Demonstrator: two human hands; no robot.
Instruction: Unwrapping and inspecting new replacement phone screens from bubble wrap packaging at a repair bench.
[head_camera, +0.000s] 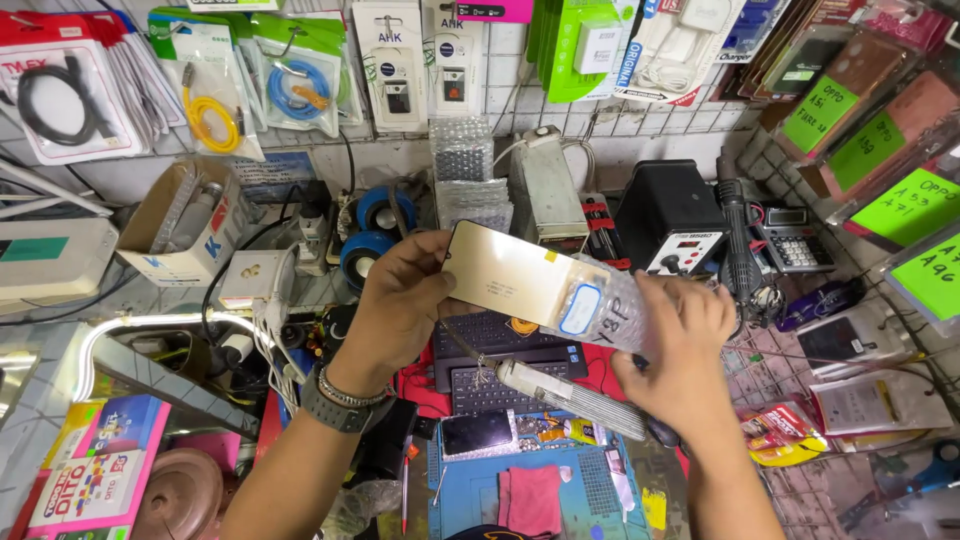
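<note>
Phone screen panel (505, 272), glossy, beige reflection: held above the cluttered bench, left hand (400, 300) gripping its left end. Bubble-wrap sleeve (610, 310) with white oval sticker covers its right end, grasped by right hand (685, 360). Green label cards (915, 205) on cases, right wall. Carded cables (210, 75), pegboard above. Pink cloth (530, 497) on blue mat (470, 495) below.

Bright, even light, seemingly from overhead. Glare washes the flat panel (500, 272) and a lit tube (150, 325) at left. Edges bow outward; corners look slightly soft.
</note>
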